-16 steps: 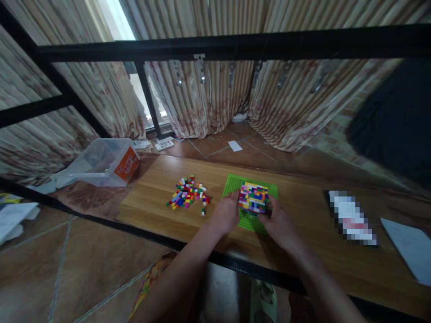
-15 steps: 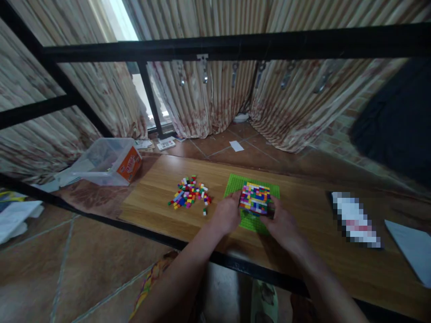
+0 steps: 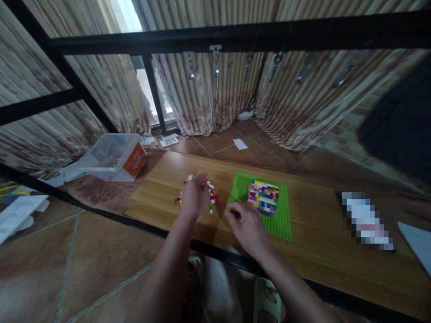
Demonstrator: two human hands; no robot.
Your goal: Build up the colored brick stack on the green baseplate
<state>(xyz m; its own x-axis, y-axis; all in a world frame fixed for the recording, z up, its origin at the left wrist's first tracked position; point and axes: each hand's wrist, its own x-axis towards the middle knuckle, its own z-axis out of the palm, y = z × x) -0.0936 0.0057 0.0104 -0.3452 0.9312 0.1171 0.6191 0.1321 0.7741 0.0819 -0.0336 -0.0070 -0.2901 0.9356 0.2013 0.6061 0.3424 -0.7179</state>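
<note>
Plastic brick block (image 3: 263,197): many-coloured, standing on the green baseplate (image 3: 283,226); rows of studs show along its left, right and near sides, with a narrower band at the far side.
Baseplate edges: the right and far edges show whole; the near-left part is hidden behind the right hand.
Right hand (image 3: 247,226): at the baseplate's near-left corner, just beside the block and apart from it; thumb and fingers curl narrowly towards each other, and whether a brick sits between them I cannot tell.
Left hand (image 3: 195,195): over the loose bricks (image 3: 214,197), covering much of the pile; fingers reach forward, their tips too blurred to tell whether they grip anything.
Gap between pile and baseplate: a strip of wood, with the two hands on either side of it.
Wooden tabletop (image 3: 313,220): light grain, a black front edge (image 3: 232,258) below the forearms; a stretch of wood lies between the baseplate and a pixelated item (image 3: 367,222), with a white sheet (image 3: 417,244) farther right.
Clear bin (image 3: 117,174): orange label, just beyond the tabletop's left end.
Black metal bar (image 3: 303,33): crosses above, hooks (image 3: 216,63) hanging from it.
Room: striped curtains (image 3: 232,94) behind, brown floor tiles (image 3: 107,246) below.
</note>
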